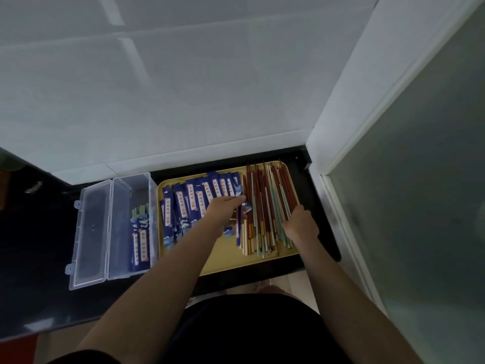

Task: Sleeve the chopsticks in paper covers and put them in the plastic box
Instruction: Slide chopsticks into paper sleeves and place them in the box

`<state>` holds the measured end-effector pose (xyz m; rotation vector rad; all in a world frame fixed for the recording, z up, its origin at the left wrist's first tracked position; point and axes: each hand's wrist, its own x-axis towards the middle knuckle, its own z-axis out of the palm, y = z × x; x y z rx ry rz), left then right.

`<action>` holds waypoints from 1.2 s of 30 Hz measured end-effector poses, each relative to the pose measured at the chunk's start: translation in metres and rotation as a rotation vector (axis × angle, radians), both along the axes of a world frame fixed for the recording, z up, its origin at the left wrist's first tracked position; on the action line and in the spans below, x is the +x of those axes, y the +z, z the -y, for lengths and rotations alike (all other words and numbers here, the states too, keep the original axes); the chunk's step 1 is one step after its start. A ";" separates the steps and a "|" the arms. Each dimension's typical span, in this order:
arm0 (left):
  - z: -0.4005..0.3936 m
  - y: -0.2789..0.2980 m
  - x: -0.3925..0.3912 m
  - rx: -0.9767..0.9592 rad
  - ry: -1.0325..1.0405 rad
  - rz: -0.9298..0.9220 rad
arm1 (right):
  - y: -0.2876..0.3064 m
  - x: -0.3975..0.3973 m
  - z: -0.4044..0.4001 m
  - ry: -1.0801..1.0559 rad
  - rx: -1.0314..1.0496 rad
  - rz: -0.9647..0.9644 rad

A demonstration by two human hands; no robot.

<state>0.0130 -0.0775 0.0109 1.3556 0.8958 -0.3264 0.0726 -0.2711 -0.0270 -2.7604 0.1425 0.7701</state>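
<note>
A yellow tray [225,264] lies on the black counter. Blue paper covers [189,203] are spread over its left half, and a pile of red, pale green and cream chopsticks [265,206] fills its right half. My left hand [225,210] reaches over the covers and pinches one blue cover near the pile's left edge. My right hand [301,223] rests on the right side of the chopstick pile, fingers among the sticks. The clear plastic box [126,195] stands open left of the tray, with a few sleeved chopsticks [140,237] inside.
The box's lid [89,232] lies flat to the left. A white tiled wall rises behind the counter, and a white frame with a frosted panel [409,206] closes off the right side. The black counter [34,258] extends left.
</note>
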 end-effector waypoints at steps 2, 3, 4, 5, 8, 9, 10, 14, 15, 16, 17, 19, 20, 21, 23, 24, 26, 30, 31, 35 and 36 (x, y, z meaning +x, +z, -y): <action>0.006 -0.005 0.001 -0.080 0.059 -0.026 | -0.006 -0.004 0.001 0.019 -0.004 0.038; 0.009 -0.006 0.001 -0.115 0.084 -0.033 | -0.009 -0.006 0.001 0.029 0.004 0.055; 0.011 -0.006 0.001 -0.144 0.106 -0.037 | -0.010 -0.008 0.000 0.031 0.018 0.065; 0.013 -0.007 0.001 -0.160 0.118 -0.043 | -0.010 -0.009 -0.001 0.029 0.037 0.066; 0.017 -0.009 0.000 -0.188 0.141 -0.046 | -0.010 -0.007 0.000 0.028 0.059 0.040; 0.019 -0.009 0.000 -0.190 0.141 -0.048 | -0.009 -0.005 0.001 0.026 0.063 0.020; 0.020 -0.010 0.000 -0.195 0.141 -0.050 | -0.008 -0.004 0.002 0.023 0.070 0.001; 0.024 -0.007 0.001 -0.211 0.130 -0.040 | -0.006 0.000 0.004 -0.002 0.127 -0.046; 0.025 -0.007 0.001 -0.223 0.133 -0.031 | -0.004 0.001 0.004 -0.001 0.140 -0.054; 0.026 -0.007 0.001 -0.240 0.142 -0.023 | -0.003 0.002 0.005 0.002 0.158 -0.054; 0.027 -0.007 0.002 -0.263 0.158 -0.016 | -0.001 0.003 0.005 0.003 0.180 -0.055; 0.029 -0.007 0.004 -0.337 0.202 -0.010 | 0.003 0.007 0.006 0.020 0.233 -0.051; 0.030 -0.006 0.005 -0.376 0.217 -0.005 | 0.005 0.009 0.006 0.033 0.258 -0.037; 0.031 -0.004 0.006 -0.401 0.223 -0.003 | 0.009 0.011 0.006 0.045 0.287 -0.022; 0.032 -0.001 0.006 -0.424 0.228 0.004 | 0.019 0.015 0.006 0.060 0.372 0.018; 0.032 -0.001 0.006 -0.428 0.233 0.007 | 0.026 0.017 0.005 0.059 0.440 0.031; 0.030 0.002 0.006 -0.398 0.225 0.000 | 0.042 0.022 0.002 0.058 0.560 0.031; 0.026 0.002 0.006 -0.262 0.205 -0.051 | 0.074 0.033 -0.008 -0.023 0.777 -0.072; 0.025 0.001 0.006 -0.250 0.211 -0.060 | 0.080 0.035 -0.010 -0.039 0.853 -0.111; 0.025 0.004 0.005 -0.172 0.212 -0.076 | 0.105 0.043 -0.015 0.029 1.046 -0.111; 0.025 0.003 0.006 -0.120 0.184 -0.076 | 0.109 0.044 -0.017 0.047 1.045 -0.069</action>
